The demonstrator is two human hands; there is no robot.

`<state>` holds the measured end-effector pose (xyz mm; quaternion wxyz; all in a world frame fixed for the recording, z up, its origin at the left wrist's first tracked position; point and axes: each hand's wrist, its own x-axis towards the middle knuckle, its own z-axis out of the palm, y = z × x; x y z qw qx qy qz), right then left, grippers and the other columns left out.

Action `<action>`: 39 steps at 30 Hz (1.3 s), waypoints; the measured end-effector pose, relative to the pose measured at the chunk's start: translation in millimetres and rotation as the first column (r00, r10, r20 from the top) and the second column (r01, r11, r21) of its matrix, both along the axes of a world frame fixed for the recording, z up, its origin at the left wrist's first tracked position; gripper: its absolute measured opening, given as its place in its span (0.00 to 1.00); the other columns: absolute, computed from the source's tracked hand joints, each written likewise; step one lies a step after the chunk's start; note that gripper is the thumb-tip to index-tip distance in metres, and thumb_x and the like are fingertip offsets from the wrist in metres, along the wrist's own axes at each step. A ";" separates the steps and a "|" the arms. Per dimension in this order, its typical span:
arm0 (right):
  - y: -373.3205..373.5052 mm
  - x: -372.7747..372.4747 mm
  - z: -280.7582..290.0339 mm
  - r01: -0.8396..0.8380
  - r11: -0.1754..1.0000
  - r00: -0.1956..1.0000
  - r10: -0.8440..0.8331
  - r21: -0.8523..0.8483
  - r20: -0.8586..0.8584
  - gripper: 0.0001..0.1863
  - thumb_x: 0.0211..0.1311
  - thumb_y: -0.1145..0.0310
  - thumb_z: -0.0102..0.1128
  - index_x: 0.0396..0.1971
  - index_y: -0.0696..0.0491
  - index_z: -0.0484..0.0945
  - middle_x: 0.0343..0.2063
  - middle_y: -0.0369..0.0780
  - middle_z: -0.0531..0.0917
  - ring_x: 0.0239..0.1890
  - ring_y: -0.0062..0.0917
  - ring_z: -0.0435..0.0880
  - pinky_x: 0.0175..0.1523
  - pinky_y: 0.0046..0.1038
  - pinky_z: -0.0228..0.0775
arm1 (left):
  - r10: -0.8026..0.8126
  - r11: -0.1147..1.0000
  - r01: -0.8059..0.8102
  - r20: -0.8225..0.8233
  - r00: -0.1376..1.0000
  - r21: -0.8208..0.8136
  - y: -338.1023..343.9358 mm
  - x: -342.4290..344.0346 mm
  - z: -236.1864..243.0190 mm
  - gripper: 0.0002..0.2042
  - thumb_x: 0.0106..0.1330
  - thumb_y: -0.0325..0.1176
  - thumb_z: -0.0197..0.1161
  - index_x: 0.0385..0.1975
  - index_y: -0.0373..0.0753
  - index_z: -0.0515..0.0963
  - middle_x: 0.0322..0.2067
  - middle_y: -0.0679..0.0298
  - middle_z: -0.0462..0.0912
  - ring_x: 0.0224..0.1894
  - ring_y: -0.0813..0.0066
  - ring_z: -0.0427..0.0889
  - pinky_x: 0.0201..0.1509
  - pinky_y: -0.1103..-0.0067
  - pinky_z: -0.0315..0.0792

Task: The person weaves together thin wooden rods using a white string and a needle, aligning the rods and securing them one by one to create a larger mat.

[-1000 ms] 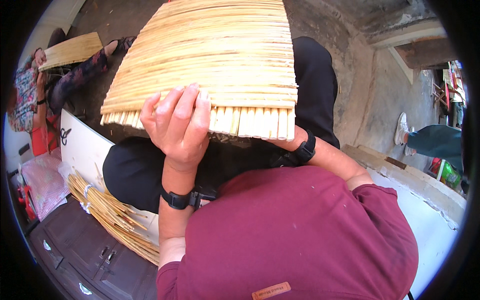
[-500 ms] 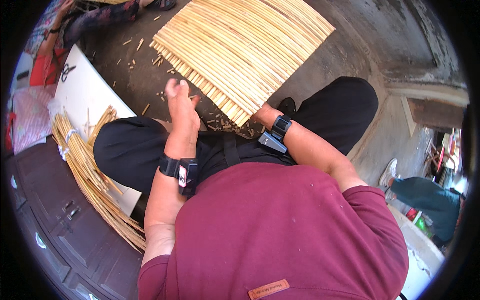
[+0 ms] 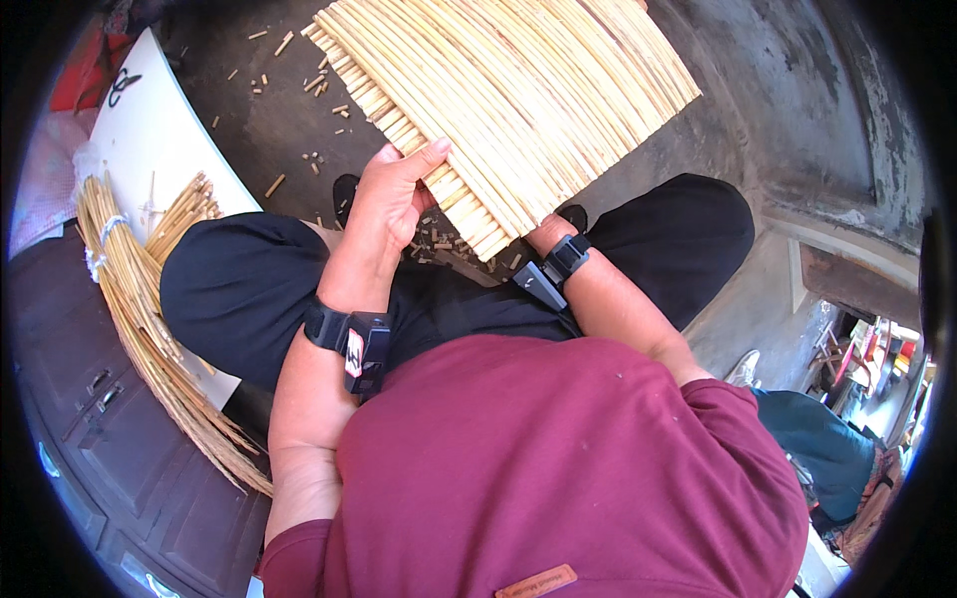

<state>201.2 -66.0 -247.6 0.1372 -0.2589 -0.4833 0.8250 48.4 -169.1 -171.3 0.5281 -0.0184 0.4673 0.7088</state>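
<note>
A mat of pale yellow reed stalks (image 3: 508, 110), laid side by side, is held up over my lap, tilted. Cut stalk ends of an under layer stick out along its left edge. My left hand (image 3: 394, 194) grips that edge near the close corner, thumb on top and fingers beneath. Under the mat's close side is my right hand (image 3: 545, 231); only its wrist end shows, and the mat hides the fingers. Both my wrists wear black straps with small devices.
Short cut stalk pieces (image 3: 439, 239) litter the dark floor. At left, a tied bundle of long thin stalks (image 3: 130, 269) leans by a white board (image 3: 164, 120) and a dark panelled cabinet (image 3: 150, 439). A wall (image 3: 827, 110) stands at right; part of another person (image 3: 812, 439) shows behind me.
My left hand has gone from open beside the mat to gripping its left edge. The mat has shifted slightly right, and the whole view has moved a little.
</note>
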 end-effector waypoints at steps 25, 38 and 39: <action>8.0 7.2 -12.6 -0.014 0.994 0.999 0.010 0.107 0.033 0.17 0.68 0.68 0.50 0.54 0.55 0.69 0.52 0.39 0.74 0.52 0.26 0.72 0.57 0.28 0.64 | -0.071 0.984 0.056 -0.091 0.993 -0.167 0.2 3.5 11.9 0.15 0.60 0.42 0.66 0.32 0.36 0.76 0.16 0.69 0.76 0.07 0.86 0.64 0.07 0.88 0.55; 3.4 10.6 -15.3 -0.020 0.988 0.999 0.015 0.152 0.035 0.15 0.67 0.68 0.51 0.52 0.55 0.71 0.49 0.38 0.75 0.50 0.26 0.73 0.55 0.28 0.65 | -0.064 0.994 0.057 -0.076 0.995 -0.094 -1.1 0.8 9.0 0.14 0.61 0.41 0.65 0.34 0.34 0.76 0.18 0.66 0.78 0.08 0.85 0.66 0.08 0.88 0.57; 3.6 11.2 -16.2 -0.020 0.987 0.999 0.014 0.157 0.039 0.15 0.67 0.68 0.51 0.51 0.55 0.71 0.49 0.38 0.75 0.49 0.26 0.73 0.54 0.28 0.65 | -0.059 0.993 0.049 -0.086 0.995 -0.107 -0.4 1.7 7.4 0.15 0.61 0.41 0.66 0.35 0.34 0.76 0.18 0.66 0.78 0.08 0.85 0.67 0.08 0.89 0.58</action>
